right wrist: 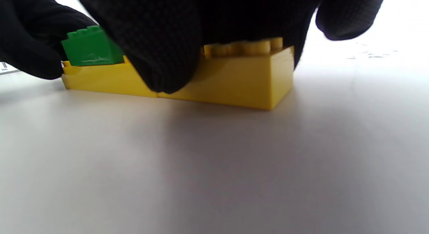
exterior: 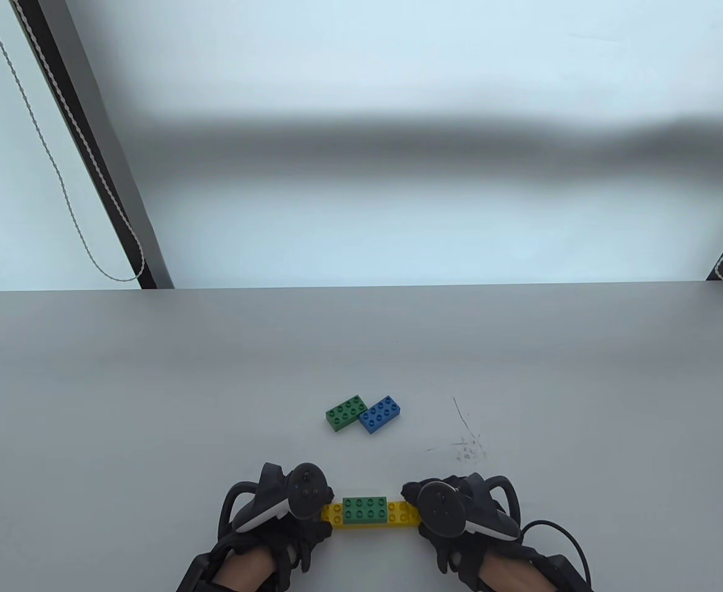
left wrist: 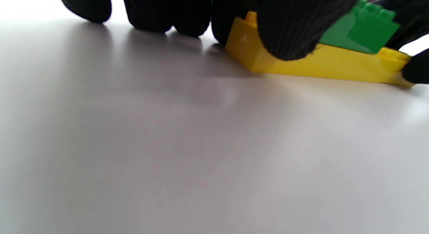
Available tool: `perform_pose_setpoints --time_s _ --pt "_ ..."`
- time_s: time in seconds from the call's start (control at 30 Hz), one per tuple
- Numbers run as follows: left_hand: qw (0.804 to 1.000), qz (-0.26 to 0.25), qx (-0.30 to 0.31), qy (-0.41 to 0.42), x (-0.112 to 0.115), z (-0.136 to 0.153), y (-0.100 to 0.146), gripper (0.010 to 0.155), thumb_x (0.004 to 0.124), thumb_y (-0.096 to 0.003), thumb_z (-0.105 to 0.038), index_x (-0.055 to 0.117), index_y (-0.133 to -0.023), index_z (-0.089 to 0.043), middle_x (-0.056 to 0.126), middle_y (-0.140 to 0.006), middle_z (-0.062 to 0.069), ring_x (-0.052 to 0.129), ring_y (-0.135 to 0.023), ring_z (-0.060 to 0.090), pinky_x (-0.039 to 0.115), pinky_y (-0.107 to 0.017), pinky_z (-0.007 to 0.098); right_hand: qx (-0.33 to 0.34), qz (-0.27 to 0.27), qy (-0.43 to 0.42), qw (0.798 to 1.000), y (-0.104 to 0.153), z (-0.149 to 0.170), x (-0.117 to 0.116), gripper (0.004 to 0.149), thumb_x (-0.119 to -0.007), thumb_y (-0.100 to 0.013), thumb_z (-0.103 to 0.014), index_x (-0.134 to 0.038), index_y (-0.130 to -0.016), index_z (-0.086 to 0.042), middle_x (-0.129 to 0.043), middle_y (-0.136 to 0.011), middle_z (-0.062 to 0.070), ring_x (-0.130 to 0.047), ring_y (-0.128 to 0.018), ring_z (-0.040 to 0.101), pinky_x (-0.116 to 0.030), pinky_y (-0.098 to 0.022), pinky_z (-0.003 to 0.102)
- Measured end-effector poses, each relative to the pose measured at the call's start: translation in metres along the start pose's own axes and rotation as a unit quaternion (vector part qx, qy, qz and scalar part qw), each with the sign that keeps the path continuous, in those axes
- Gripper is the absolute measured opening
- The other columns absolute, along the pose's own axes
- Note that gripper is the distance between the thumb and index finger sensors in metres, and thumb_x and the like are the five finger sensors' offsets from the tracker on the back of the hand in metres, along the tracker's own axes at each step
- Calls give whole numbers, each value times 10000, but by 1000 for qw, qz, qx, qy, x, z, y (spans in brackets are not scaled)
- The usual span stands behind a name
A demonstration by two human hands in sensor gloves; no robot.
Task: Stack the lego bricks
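- Loose green brick (exterior: 345, 413) and blue brick (exterior: 379, 414) touch mid-tabletop, beyond the stack.
- Yellow base (exterior: 398, 517) lies by the near edge, long axis left-right; green top brick (exterior: 365, 511) centred.
- Left hand (exterior: 275, 512) and right hand (exterior: 460, 512) grip its ends.

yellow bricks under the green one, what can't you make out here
- Table view: both ends of the yellow bricks sit under the trackers of the left hand and right hand.
- Right wrist view: a finger covers the seam's top.
- Left wrist view: the green brick is blurred, partly behind fingers.
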State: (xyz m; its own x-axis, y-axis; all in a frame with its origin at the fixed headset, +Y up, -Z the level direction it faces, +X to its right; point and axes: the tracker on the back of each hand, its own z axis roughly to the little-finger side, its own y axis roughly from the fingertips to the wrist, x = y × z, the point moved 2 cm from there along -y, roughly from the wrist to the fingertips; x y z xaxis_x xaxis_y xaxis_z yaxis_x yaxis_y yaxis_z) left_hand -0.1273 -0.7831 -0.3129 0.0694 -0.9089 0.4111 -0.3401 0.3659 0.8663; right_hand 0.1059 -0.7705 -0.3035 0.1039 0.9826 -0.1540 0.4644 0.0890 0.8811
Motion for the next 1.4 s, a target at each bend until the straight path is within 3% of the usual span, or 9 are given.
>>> perform_pose_setpoints --time_s 0.77,0.9,1.03,1.2,1.4 --pt "1000 -3 -6 -2 1 0 0 631 804 -396 -495 625 -969 -300 574 -1078 36 586 -960 315 564 -699 612 2 -8 7 1000 0 -3 0 645 -946 -306 -291 -719 -898 -172 -863 -876 85 -904 -744 374 -700 -583 619" --pt "1000 15 -4 5 -1 0 -1 657 800 -397 -511 613 -989 -298 563 -1090 42 578 -969 320 563 -701 614 -1 -13 -8 1000 0 0 3 670 -942 -308 -329 -700 -912 -167 -846 -896 93 -892 -762 386 -689 -588 629" --pt "999 29 2 41 -8 5 -3 679 795 -398 -523 605 -1006 -290 594 -1103 65 610 -972 340 577 -696 619 -4 0 -21 1000 4 6 11 701 -929 -310 -383 -679 -926 -159 -827 -914 111 -879 -778 396 -676 -592 639" --pt "995 6 -4 102 -22 12 -9 666 799 -398 -518 637 -996 -274 662 -1086 76 677 -961 359 613 -680 619 -10 21 -43 999 10 16 24 723 -908 -318 -433 -660 -938 -154 -808 -930 119 -862 -793 409 -658 -598 653" --pt "996 -53 -46 58 -49 13 -31 681 806 -394 -511 618 -1003 -270 640 -1094 79 659 -969 366 610 -675 627 -23 38 -56 997 19 26 32 740 -891 -324 -457 -640 -949 -152 -791 -944 122 -847 -809 413 -641 -605 666"
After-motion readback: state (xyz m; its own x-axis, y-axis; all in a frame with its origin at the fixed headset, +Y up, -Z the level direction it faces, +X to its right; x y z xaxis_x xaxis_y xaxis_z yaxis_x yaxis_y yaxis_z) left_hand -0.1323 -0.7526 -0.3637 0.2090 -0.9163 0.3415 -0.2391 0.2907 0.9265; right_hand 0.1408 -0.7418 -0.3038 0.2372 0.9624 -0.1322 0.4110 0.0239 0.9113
